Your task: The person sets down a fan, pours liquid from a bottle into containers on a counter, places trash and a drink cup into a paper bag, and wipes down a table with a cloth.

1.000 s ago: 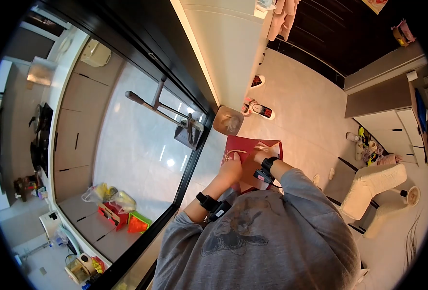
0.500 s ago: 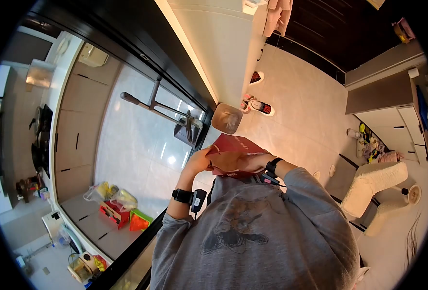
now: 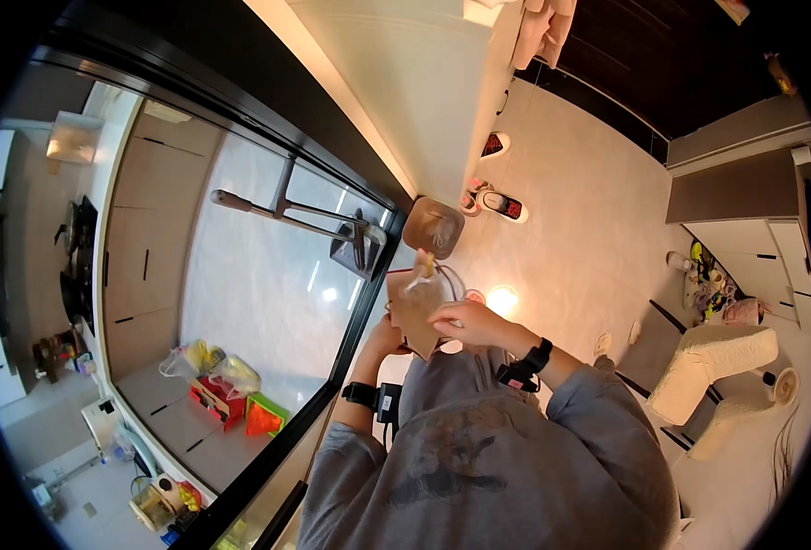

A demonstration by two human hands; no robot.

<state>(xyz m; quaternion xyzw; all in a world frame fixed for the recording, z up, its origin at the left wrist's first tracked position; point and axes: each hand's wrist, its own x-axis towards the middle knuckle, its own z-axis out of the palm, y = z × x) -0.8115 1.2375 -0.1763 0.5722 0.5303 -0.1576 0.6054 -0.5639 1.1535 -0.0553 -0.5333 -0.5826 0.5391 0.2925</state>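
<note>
A red paper bag is in front of my body, its plain brown side facing up. My left hand grips its left edge, with the fingers mostly hidden behind the paper. On the right edge, my right hand has its fingers curled and pressed against the brown paper. Crinkled clear plastic with a small yellowish piece lies at the far end of the bag, close to the trash bin. What the plastic holds is too unclear to name.
A long-handled dustpan stands left of the bin, beyond the dark door frame. Shoes lie on the floor ahead. A cream padded chair is at the right; grocery bags and boxes sit left.
My right hand has come out of the bag's opening to its right edge. The bag has turned and tipped, showing its brown side, and clear plastic now shows at its far end.
</note>
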